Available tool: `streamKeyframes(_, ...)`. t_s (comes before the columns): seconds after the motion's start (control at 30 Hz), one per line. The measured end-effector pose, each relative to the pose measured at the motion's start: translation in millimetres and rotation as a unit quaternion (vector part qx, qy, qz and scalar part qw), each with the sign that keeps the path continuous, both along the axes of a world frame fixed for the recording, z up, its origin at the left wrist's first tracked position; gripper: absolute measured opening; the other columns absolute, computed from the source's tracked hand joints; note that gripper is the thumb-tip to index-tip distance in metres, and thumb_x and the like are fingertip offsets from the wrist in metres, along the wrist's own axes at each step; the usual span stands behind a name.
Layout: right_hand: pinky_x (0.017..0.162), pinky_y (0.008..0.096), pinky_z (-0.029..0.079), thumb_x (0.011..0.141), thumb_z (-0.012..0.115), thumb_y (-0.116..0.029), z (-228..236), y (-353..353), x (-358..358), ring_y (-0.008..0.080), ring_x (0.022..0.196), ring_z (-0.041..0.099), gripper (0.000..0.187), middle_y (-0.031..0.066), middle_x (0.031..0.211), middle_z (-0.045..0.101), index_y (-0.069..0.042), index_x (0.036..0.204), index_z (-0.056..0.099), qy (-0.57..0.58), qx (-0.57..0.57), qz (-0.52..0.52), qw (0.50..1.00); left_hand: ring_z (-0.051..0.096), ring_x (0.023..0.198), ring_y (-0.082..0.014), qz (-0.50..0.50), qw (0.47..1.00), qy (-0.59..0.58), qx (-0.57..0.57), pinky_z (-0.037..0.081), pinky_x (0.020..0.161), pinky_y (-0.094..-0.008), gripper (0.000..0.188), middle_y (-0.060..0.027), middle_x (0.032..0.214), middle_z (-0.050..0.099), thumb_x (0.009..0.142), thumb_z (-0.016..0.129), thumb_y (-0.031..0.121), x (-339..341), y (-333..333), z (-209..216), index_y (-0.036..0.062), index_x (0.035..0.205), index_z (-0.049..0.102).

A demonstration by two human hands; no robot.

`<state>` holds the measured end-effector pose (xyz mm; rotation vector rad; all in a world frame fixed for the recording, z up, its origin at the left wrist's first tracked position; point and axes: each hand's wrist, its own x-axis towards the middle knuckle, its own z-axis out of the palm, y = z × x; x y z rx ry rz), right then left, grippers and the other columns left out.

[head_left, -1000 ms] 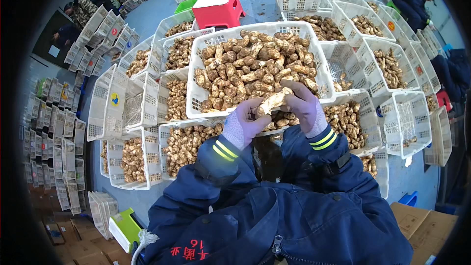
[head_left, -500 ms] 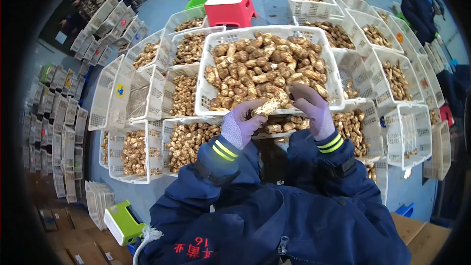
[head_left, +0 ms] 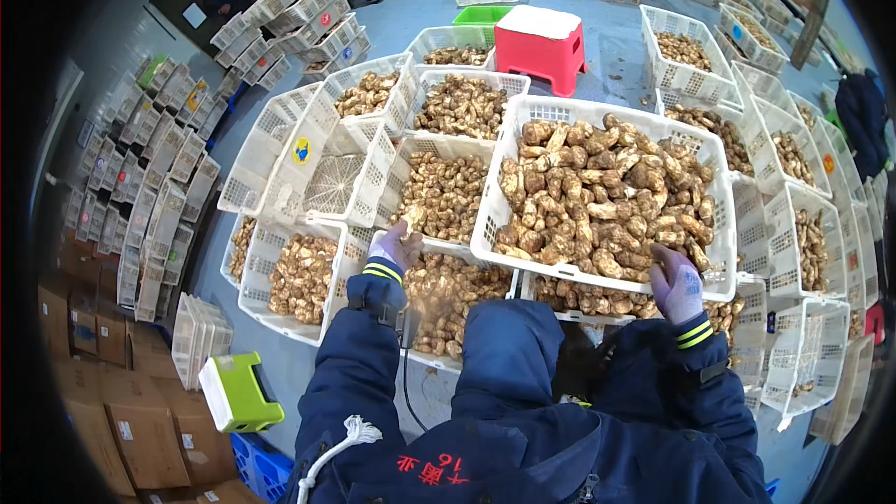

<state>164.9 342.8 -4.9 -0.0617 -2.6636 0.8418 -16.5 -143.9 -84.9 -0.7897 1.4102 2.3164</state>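
My left hand, in a lilac glove with dark fingertips, is over the baskets on the left. Its fingers are closed on a pale mushroom, partly hidden, just above a basket of smaller mushrooms. My right hand, gloved alike, reaches over the front right rim of the large white basket. Its fingers are apart and touch the heaped brown-and-cream mushrooms in that basket.
White crates of mushrooms surround the large basket, such as one at front left. Behind it stands a red stool with a white top. A green stool and cardboard boxes are at lower left. Other people are farther off.
My hands have parted. The left has carried the mushroom away from the large basket to the left; the right has lowered to the pile's front right. The view has turned left.
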Motion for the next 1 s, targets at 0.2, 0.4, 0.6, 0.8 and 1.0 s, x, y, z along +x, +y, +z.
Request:
streamKeyframes(0.2,0.08,0.0399,0.047,0.08,0.057,-0.012,10,-15,-3,0.0335,0.088,0.06,0.027,0.0175,0.093,0.064,-0.004,0.105,0.061,-0.002,0.012,-0.025,1.0,0.042,0.121,-0.0369,0.063,0.962,0.249,-0.097,0.033,0.102,-0.0425,0.069,-0.0206,0.139,0.031,0.089,0.053,0.038,-116,-15,76,0.0043,0.141,0.022)
streamKeyframes(0.4,0.079,0.0395,0.048,0.08,0.057,-0.014,12,-21,-7,0.034,0.088,0.06,0.027,0.0169,0.094,0.064,-0.005,0.105,0.061,0.008,0.023,-0.012,1.0,0.058,0.077,-0.0125,-0.054,0.946,0.295,-0.121,0.047,0.064,-0.0218,0.042,-0.0098,0.098,0.06,0.088,0.058,0.026,-91,6,73,-0.0013,0.119,0.05)
streamKeyframes(0.6,0.082,0.0372,0.047,0.079,0.059,-0.012,7,-7,-4,0.0315,0.093,0.06,0.028,0.0181,0.097,0.064,-0.002,0.106,0.061,0.04,-0.088,0.02,0.995,0.061,0.085,-0.0176,-0.164,0.93,0.28,-0.172,0.049,0.07,-0.0242,0.038,-0.0139,0.101,0.063,0.089,0.053,0.019,-30,92,96,-0.0015,0.121,0.051)
streamKeyframes(0.8,0.081,0.0383,0.047,0.08,0.057,-0.007,10,27,12,0.0326,0.092,0.059,0.026,0.0176,0.098,0.063,-0.002,0.106,0.059,0.107,-0.073,-0.04,0.991,0.06,0.086,-0.0133,-0.324,0.756,0.38,-0.424,0.047,0.075,-0.0251,0.034,-0.011,0.099,0.065,0.086,0.056,0.014,-10,200,145,0.0031,0.118,0.057)
streamKeyframes(1.0,0.082,0.0411,0.045,0.08,0.056,-0.011,13,26,15,0.0356,0.091,0.058,0.026,0.0186,0.096,0.062,-0.001,0.104,0.058,0.041,-0.042,0.002,0.998,0.063,0.085,-0.0312,-0.473,0.482,0.352,-0.648,0.049,0.077,-0.0379,0.059,-0.0215,0.097,0.064,0.08,0.061,0.042,-13,278,118,0.0058,0.125,0.05)
